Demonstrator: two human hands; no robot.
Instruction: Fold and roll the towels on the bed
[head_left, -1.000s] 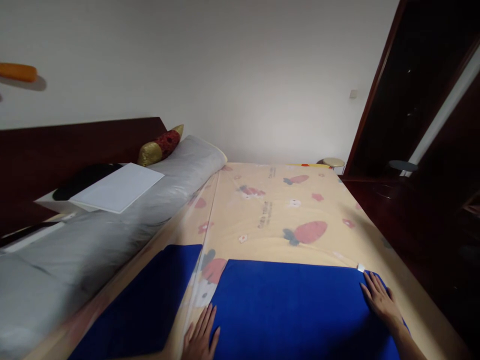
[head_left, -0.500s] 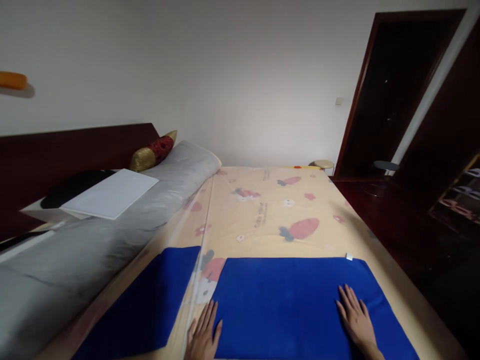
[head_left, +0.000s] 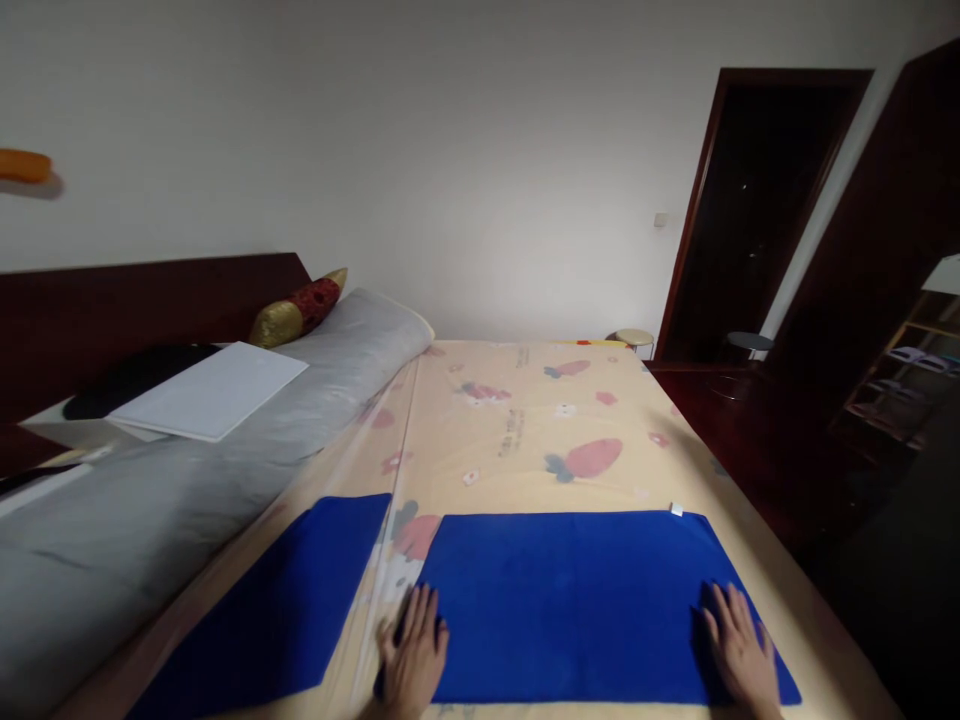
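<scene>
A blue cloth (head_left: 570, 600) lies spread flat on the bed's strawberry-print sheet (head_left: 555, 430). My left hand (head_left: 412, 655) rests flat on its near left corner, fingers stretched out. My right hand (head_left: 742, 655) lies flat on its near right corner, fingers spread. A small white tag (head_left: 676, 509) sticks out at the cloth's far right corner. A second blue cloth (head_left: 285, 600) lies flat to the left, partly on the sheet's side strip.
A long grey bolster (head_left: 225, 450) runs along the left with a white board (head_left: 206, 390) and a red-gold cushion (head_left: 300, 308) on it. Dark headboard (head_left: 150, 300) behind. A dark doorway (head_left: 742, 210), a round stool (head_left: 634, 340) and shelves (head_left: 900, 390) stand on the right.
My right hand slid from the cloth's far right corner down to its near right corner. My left hand stayed at the near left corner. The view panned right.
</scene>
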